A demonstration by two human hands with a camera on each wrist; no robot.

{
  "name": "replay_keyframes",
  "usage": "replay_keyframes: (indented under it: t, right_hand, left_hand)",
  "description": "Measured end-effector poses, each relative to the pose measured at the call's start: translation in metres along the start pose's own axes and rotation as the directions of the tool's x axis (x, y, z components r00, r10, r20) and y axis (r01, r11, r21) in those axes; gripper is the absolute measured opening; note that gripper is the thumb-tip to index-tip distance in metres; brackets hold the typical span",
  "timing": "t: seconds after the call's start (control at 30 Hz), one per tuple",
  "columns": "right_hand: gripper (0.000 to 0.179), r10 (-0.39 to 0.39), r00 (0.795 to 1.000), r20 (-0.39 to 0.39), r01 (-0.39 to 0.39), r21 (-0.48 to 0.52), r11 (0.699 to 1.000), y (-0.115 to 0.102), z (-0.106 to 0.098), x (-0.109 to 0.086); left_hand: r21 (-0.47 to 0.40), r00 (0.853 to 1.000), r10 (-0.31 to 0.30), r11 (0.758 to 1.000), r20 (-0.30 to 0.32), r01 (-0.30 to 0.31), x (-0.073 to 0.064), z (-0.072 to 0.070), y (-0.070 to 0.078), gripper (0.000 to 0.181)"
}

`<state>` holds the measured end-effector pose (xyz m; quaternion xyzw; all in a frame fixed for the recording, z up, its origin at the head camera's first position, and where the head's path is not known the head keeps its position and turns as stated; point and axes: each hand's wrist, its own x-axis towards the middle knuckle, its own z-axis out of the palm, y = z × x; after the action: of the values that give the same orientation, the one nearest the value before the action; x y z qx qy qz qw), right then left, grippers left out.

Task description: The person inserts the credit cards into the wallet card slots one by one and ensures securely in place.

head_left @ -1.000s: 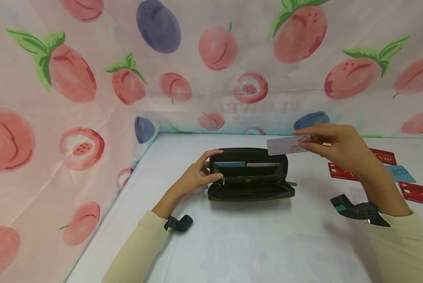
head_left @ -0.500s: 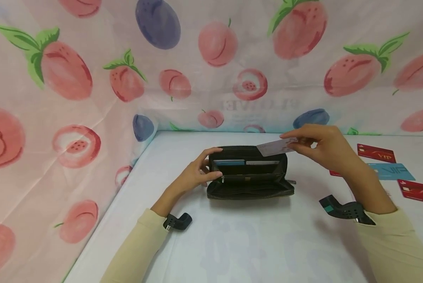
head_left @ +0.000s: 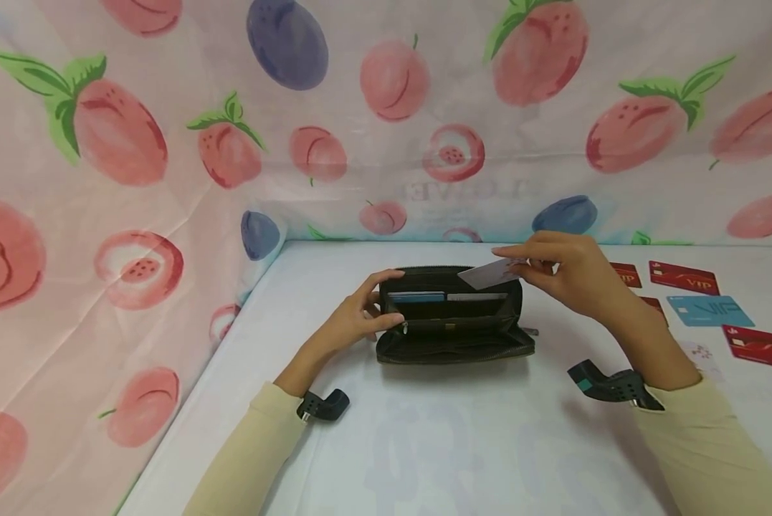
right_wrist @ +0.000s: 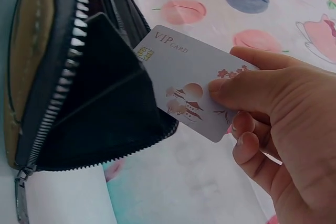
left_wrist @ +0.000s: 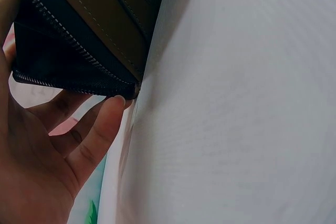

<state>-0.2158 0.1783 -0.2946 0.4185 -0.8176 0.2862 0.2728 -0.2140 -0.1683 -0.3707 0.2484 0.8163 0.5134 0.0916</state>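
An unzipped dark wallet (head_left: 456,351) stands spread on the table, with a blue card (head_left: 416,297) and a whitish card (head_left: 477,297) showing in slots along its back panel. My left hand (head_left: 353,319) grips the wallet's left end, thumb at the front and fingers at the back. Between thumb and fingers, my right hand (head_left: 569,276) pinches a white VIP card (right_wrist: 184,85) by one end. Tilted, the card's free corner lies over the wallet's back panel, above the whitish card. In the right wrist view, its chip end reaches the opening of the wallet (right_wrist: 105,93).
Right of the wallet lie several red VIP cards (head_left: 684,278), a blue VIP card (head_left: 711,311) and a white card (head_left: 698,352) partly behind my right forearm. The white table (head_left: 424,444) meets a peach-print cloth (head_left: 386,165) at the back and left.
My right hand has carried the white VIP card leftward and slightly down, over the wallet's back panel, tilting it more. The left hand keeps its grip on the wallet.
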Motion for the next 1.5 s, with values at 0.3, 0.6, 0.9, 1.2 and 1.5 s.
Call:
replay_keyframes:
  t: [0.3, 0.6, 0.9, 1.2, 1.5]
  right_hand:
    - [0.048, 0.02, 0.999, 0.031, -0.021, 0.029, 0.999, 0.002, 0.009, 0.0]
    - [0.046, 0.059, 0.996, 0.066, -0.06, 0.009, 0.998, 0.001, 0.01, -0.002]
    - [0.047, 0.067, 0.994, 0.085, -0.068, 0.014, 0.998, 0.004, 0.015, -0.003]
    - [0.045, 0.067, 0.997, 0.048, -0.066, -0.012, 0.998, 0.003, 0.021, -0.002]
    - [0.043, 0.042, 0.999, 0.012, -0.042, -0.014, 0.999, 0.0, 0.024, 0.0]
  left_hand:
    - [0.003, 1.0, 0.007, 1.0, -0.005, -0.007, 0.001, 0.0, 0.0, 0.064]
    - [0.009, 1.0, 0.005, 1.0, -0.004, -0.005, 0.001, 0.001, 0.0, 0.064]
    - [0.006, 1.0, -0.011, 1.0, -0.007, 0.011, 0.0, 0.001, -0.001, 0.064]
    - [-0.005, 1.0, -0.013, 1.0, 0.014, 0.014, -0.003, 0.0, 0.016, 0.066]
    - [-0.005, 1.0, -0.013, 1.0, 0.018, 0.013, -0.008, -0.001, 0.034, 0.064]
